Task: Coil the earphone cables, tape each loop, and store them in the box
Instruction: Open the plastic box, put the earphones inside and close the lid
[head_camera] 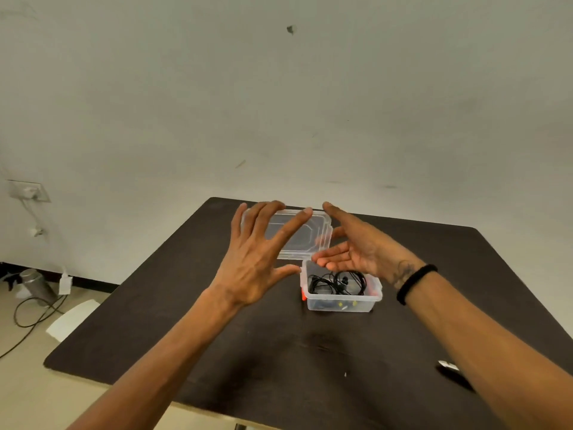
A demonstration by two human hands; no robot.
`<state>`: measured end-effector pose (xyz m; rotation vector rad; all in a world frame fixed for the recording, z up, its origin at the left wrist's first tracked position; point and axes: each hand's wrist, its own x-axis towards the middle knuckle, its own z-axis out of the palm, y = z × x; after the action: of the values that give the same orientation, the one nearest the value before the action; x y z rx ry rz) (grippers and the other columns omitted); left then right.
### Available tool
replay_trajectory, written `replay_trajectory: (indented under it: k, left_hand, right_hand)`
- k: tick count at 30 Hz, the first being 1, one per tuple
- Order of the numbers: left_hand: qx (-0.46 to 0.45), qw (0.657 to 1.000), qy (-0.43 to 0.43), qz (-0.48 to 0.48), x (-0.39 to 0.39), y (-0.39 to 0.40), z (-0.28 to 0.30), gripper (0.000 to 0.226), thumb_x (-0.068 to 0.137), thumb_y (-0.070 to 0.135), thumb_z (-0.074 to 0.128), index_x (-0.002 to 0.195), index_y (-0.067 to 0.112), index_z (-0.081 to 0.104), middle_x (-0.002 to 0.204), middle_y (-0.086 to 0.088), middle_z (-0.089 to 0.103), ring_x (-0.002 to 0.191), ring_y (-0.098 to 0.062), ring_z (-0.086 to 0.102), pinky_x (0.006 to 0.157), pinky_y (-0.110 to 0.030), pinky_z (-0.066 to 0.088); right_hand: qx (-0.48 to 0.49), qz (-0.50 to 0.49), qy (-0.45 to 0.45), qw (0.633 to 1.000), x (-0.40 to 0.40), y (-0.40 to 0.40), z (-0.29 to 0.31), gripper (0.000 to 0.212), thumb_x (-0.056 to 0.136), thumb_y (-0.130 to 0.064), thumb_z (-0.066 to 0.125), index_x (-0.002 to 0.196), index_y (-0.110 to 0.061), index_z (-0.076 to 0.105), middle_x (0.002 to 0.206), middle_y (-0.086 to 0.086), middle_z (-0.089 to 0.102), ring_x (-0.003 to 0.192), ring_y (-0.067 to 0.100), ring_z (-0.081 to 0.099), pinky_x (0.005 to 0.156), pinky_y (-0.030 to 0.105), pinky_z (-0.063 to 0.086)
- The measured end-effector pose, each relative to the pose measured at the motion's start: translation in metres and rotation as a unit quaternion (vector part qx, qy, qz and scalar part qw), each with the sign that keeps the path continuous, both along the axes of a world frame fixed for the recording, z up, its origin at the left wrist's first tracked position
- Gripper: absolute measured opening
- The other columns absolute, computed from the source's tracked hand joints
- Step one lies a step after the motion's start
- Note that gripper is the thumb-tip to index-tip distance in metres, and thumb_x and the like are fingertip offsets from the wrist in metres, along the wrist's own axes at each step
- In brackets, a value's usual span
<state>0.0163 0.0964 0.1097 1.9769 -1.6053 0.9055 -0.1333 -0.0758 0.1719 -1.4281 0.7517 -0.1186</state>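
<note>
A clear plastic box (341, 305) stands on the dark table (279, 352), right of centre. Coiled black earphone cables (338, 282) lie inside it. Just behind and left of the box, the clear lid (294, 235) is held tilted above the table. My left hand (257, 259) spans the lid's left part, fingertips at its far edge and thumb at its near edge. My right hand (353, 246) grips the lid's right edge, thumb on top and fingers below, right over the open box. A small orange-red piece (303, 295) shows at the box's left side.
A small black object (449, 367) lies near the table's right front edge. On the floor to the left are a metal flask (37, 285), a black cable (31, 318) and a white sheet (73, 319). A wall socket (28, 190) is at the far left.
</note>
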Motion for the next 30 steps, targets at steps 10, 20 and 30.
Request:
replay_trajectory:
  k: [10, 20, 30]
  left_hand:
    - [-0.082, 0.689, 0.720, 0.012, -0.030, -0.039, -0.011, 0.055, 0.100, 0.057, 0.056, 0.136, 0.016, 0.064, 0.125, -0.002, 0.069, 0.111, -0.016, 0.063, 0.100, -0.041, 0.054]
    - [-0.065, 0.718, 0.691, 0.040, -0.021, -0.041, -0.041, 0.019, 0.090, 0.028, 0.080, 0.104, 0.016, 0.080, 0.095, -0.003, 0.079, 0.081, -0.014, 0.072, 0.071, -0.027, 0.058]
    - [-0.040, 0.793, 0.602, 0.084, -0.027, -0.053, -0.055, 0.025, 0.088, 0.036, 0.082, 0.106, 0.020, 0.080, 0.093, 0.008, 0.077, 0.085, -0.004, 0.072, 0.079, -0.023, 0.061]
  right_hand:
    - [0.014, -0.125, -0.133, 0.983, -0.051, -0.059, -0.035, 0.015, 0.094, 0.003, 0.069, 0.108, 0.000, 0.070, 0.096, 0.017, 0.072, 0.072, 0.019, 0.065, 0.060, 0.023, 0.061]
    - [-0.175, -0.134, -0.064, 0.973, -0.064, -0.063, -0.076, 0.023, 0.085, -0.017, 0.085, 0.102, -0.002, 0.077, 0.097, 0.015, 0.080, 0.075, 0.023, 0.071, 0.075, 0.037, 0.065]
    - [-0.335, -0.160, 0.032, 0.928, -0.060, -0.054, -0.084, 0.012, 0.091, -0.028, 0.081, 0.099, -0.019, 0.078, 0.091, -0.002, 0.076, 0.081, 0.015, 0.074, 0.066, 0.030, 0.062]
